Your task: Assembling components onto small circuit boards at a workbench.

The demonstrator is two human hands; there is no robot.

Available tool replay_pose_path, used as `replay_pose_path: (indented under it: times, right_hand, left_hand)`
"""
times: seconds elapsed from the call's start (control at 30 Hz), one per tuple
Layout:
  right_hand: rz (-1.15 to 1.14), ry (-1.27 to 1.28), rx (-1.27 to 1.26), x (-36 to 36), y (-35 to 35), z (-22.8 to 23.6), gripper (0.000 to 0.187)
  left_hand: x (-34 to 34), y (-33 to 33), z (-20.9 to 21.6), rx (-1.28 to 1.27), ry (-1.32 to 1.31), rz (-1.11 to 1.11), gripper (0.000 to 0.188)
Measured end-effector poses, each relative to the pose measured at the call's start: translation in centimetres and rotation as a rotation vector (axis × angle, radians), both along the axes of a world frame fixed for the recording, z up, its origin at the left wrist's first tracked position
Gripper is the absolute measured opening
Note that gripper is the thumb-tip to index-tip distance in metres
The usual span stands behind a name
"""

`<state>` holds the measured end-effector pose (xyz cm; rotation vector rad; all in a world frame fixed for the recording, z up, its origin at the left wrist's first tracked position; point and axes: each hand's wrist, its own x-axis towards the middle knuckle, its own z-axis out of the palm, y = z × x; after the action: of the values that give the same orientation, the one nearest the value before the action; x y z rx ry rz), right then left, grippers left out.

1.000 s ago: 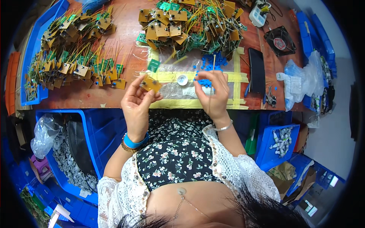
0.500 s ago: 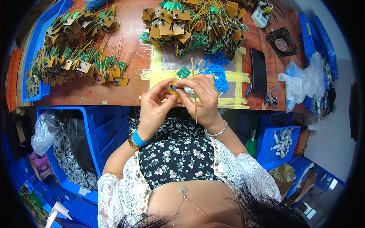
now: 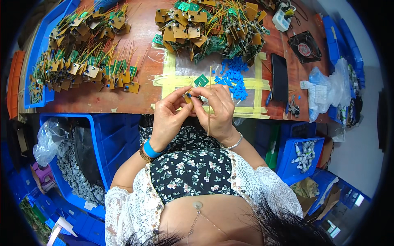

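Above the table's near edge, my left hand [image 3: 167, 117] is closed, thumb and fingers pinching a small brown circuit board [image 3: 187, 99]. My right hand [image 3: 220, 111] is closed too, with a thin tan stick [image 3: 210, 76] running upright along its fingers. The right thumb and forefinger meet at the brown board's right side; what lies between their tips is mostly hidden. A little blue shows on the brown board. Just beyond the fingertips is a green circuit board [image 3: 201, 80], with thin pale wires leading toward my hands. Loose small blue pieces [image 3: 234, 78] lie right of it.
Wired brown and green boards form a heap [image 3: 213, 30] ahead and fill a blue tray [image 3: 37, 102] at left. To the right are a black phone-like slab [image 3: 279, 76], a fan [image 3: 304, 46], a power strip [image 3: 282, 18] and a plastic bag [image 3: 328, 88]. Blue bins [image 3: 119, 143] stand below.
The brown board has turned in my fingers and shows less of its face. The green board and the stick have shifted slightly, the stick's far end toward the right and nearer.
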<state>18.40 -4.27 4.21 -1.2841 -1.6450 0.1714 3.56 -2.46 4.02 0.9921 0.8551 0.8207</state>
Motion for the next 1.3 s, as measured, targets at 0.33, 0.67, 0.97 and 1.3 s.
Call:
replay_pose_path:
  times: [0.33, 0.67, 0.97, 1.3]
  right_hand:
    - [-0.032, 0.038, -0.03, -0.1, -0.2, -0.3, 0.025]
    - [-0.005, 0.026, -0.071, -0.3, -0.2, 0.0, 0.024]
    - [0.039, 0.047, 0.049, 1.0, 0.0, 0.2, 0.031]
    - [-0.012, 0.041, -0.003, 1.8, -0.4, -0.9, 0.028]
  left_hand:
    - [0.2, -0.1, -0.3, 0.004, 0.0, -0.007, 0.038]
    - [-0.1, 0.0, -0.2, -0.084, -0.064, 0.094, 0.028]
    - [-8.2, 5.3, 0.2, 0.337, 0.118, 0.689, 0.027]
    - [-8.3, 8.1, -0.1, 1.123, 1.201, 0.689, 0.03]
